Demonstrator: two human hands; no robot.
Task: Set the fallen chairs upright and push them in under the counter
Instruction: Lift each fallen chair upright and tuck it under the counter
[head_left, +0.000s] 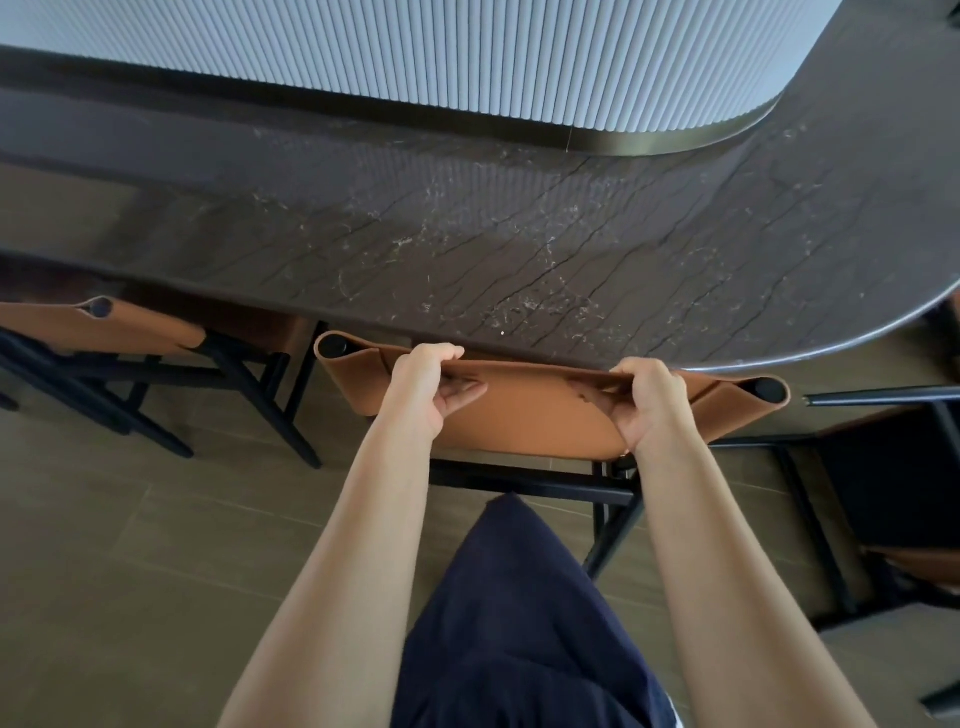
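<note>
A chair with a tan leather backrest (535, 410) and black metal frame stands upright right in front of me, its seat hidden under the dark marble counter (519, 249). My left hand (431, 384) grips the top edge of the backrest on its left part. My right hand (649, 400) grips the same edge nearer the right post. Fingers of both hands curl over the leather. A second chair of the same kind (104, 325) stands upright at the left, tucked under the counter. At the right a third chair (883, 493) lies tipped over on the floor.
A ribbed pale wall panel (467, 57) rises behind the counter, which curves away at the right. The floor (130, 545) is brown tile. My leg in dark cloth (509, 623) is just behind the middle chair's rear legs.
</note>
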